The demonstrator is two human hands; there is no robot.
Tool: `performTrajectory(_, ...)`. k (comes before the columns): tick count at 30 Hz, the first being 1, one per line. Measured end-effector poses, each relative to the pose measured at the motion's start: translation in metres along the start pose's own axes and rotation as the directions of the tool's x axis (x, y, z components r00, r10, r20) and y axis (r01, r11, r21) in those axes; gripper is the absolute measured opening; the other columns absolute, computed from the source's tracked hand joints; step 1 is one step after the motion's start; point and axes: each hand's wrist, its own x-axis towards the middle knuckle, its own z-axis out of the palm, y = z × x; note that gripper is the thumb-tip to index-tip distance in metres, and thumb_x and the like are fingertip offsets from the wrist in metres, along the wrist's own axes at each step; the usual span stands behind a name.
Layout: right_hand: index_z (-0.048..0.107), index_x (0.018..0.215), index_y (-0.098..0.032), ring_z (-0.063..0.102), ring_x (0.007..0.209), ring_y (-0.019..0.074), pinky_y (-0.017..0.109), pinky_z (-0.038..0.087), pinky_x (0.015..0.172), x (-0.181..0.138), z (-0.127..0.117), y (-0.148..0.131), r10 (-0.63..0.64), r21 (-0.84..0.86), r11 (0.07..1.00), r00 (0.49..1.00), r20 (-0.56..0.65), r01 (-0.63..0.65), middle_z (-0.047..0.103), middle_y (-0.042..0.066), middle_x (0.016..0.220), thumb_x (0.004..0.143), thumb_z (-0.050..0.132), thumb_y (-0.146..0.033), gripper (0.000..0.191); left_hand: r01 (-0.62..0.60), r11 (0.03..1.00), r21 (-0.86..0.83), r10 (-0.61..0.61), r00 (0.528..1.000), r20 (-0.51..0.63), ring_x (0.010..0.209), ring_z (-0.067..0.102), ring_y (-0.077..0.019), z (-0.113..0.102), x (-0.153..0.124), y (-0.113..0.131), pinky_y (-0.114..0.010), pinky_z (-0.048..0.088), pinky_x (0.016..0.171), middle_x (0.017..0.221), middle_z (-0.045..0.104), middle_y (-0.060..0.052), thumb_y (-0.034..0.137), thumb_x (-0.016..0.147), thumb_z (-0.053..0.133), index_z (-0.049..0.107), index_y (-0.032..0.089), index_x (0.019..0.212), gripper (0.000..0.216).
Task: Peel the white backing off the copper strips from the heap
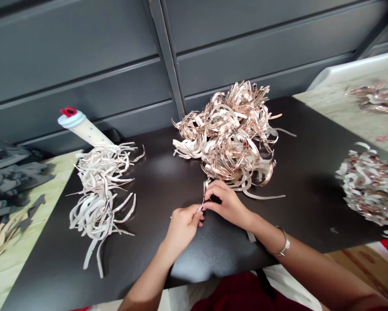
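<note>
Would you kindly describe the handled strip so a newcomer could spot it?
Over the black table, in front of the big coppery pile, the left hand faces the right hand. The slim strip between them is the only one being held.

The strips [234, 140] are copper and white, the tabletop [159, 177] black, the bottle [89, 131] blue-dotted.

Left of the copper heap [232, 151], the tabletop [158, 172] leaves a lane. Panelling [226, 65] blocks behind the heap; the right hand [229, 204] crowds its front.
</note>
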Motion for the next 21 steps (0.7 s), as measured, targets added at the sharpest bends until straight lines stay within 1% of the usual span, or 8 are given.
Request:
performTrajectory(3, 0.058, 0.084, -0.021, 0.055, 0.087, 0.0195, 0.034, 0.047, 0.078, -0.001, -0.002, 0.003, -0.012, 0.001, 1.000, 0.999, -0.047, 0.012, 0.055, 0.004, 0.086, 0.083, 0.062, -0.016, 0.006, 0.019, 0.999, -0.034, -0.020, 1.000, -0.021, 0.056, 0.067, -0.0119, -0.002, 0.001, -0.003, -0.020, 0.050, 0.058, 0.069, 0.069, -0.001, 0.021, 0.088, 0.045, 0.068, 0.016, 0.088, 0.024)
performTrajectory(5, 0.058, 0.088, -0.021, 0.054, 0.085, 0.0196, 0.035, 0.048, 0.077, -0.001, -0.005, 0.004, 0.000, -0.016, 1.000, 0.997, -0.074, -0.001, 0.052, 0.004, 0.087, 0.083, 0.061, -0.016, 0.008, 0.030, 0.998, -0.056, -0.032, 0.999, -0.035, 0.055, 0.067, -0.0119, -0.003, 0.002, -0.005, -0.020, 0.050, 0.058, 0.068, 0.069, -0.001, 0.021, 0.088, 0.045, 0.068, 0.016, 0.089, 0.024)
performTrajectory(9, 0.057, 0.092, -0.022, 0.053, 0.080, 0.0177, 0.034, 0.052, 0.071, 0.001, -0.012, 0.007, 0.077, -0.005, 0.997, 0.990, -0.116, -0.078, 0.048, 0.005, 0.091, 0.081, 0.059, -0.012, 0.015, 0.046, 0.997, -0.064, -0.052, 0.995, -0.090, 0.054, 0.066, -0.0118, -0.008, 0.006, -0.012, -0.020, 0.050, 0.057, 0.068, 0.068, -0.001, 0.022, 0.087, 0.046, 0.068, 0.016, 0.089, 0.023)
performTrajectory(11, 0.056, 0.093, -0.022, 0.054, 0.081, 0.0171, 0.033, 0.053, 0.071, 0.001, -0.013, 0.007, 0.104, 0.022, 0.994, 0.989, -0.103, -0.103, 0.048, 0.005, 0.092, 0.081, 0.056, -0.010, 0.017, 0.068, 0.997, -0.042, -0.072, 0.990, -0.118, 0.054, 0.066, -0.0122, -0.012, 0.008, -0.015, -0.021, 0.050, 0.057, 0.069, 0.069, -0.001, 0.022, 0.087, 0.046, 0.068, 0.016, 0.090, 0.022)
performTrajectory(13, 0.056, 0.097, -0.022, 0.055, 0.081, 0.0169, 0.033, 0.054, 0.072, 0.000, -0.010, 0.007, 0.104, 0.043, 0.994, 0.993, -0.049, -0.102, 0.051, 0.005, 0.092, 0.081, 0.052, -0.009, 0.022, 0.084, 0.996, 0.018, -0.082, 0.991, -0.107, 0.058, 0.067, -0.0131, -0.015, 0.010, -0.016, -0.021, 0.050, 0.059, 0.071, 0.070, -0.001, 0.021, 0.087, 0.046, 0.067, 0.018, 0.091, 0.022)
performTrajectory(15, 0.054, 0.105, -0.022, 0.057, 0.083, 0.0170, 0.035, 0.054, 0.076, -0.002, -0.004, 0.007, 0.099, 0.067, 0.993, 0.995, -0.004, -0.099, 0.054, 0.005, 0.090, 0.080, 0.052, -0.010, 0.027, 0.070, 0.991, 0.111, -0.064, 0.996, -0.057, 0.064, 0.068, -0.0142, -0.017, 0.010, -0.014, -0.022, 0.049, 0.062, 0.073, 0.071, 0.000, 0.018, 0.086, 0.046, 0.064, 0.021, 0.097, 0.022)
performTrajectory(18, 0.044, 0.114, -0.022, 0.061, 0.084, 0.0167, 0.037, 0.052, 0.082, -0.006, 0.005, 0.006, 0.130, 0.157, 0.979, 0.991, -0.016, -0.126, 0.059, 0.002, 0.088, 0.079, 0.059, -0.017, 0.038, 0.018, 0.963, 0.270, -0.022, 1.000, 0.013, 0.067, 0.068, -0.0162, -0.015, 0.007, -0.005, -0.022, 0.046, 0.063, 0.072, 0.071, 0.002, 0.019, 0.086, 0.047, 0.060, 0.025, 0.108, 0.026)
performTrajectory(21, 0.045, 0.111, -0.023, 0.061, 0.082, 0.0167, 0.035, 0.051, 0.081, -0.007, 0.009, 0.002, 0.126, 0.140, 0.983, 0.992, -0.034, -0.120, 0.060, 0.001, 0.085, 0.077, 0.062, -0.016, 0.039, 0.002, 0.905, 0.426, -0.007, 1.000, 0.010, 0.063, 0.066, -0.0189, -0.010, 0.005, 0.002, -0.025, 0.044, 0.060, 0.067, 0.070, -0.001, 0.032, 0.090, 0.046, 0.064, 0.023, 0.093, 0.020)
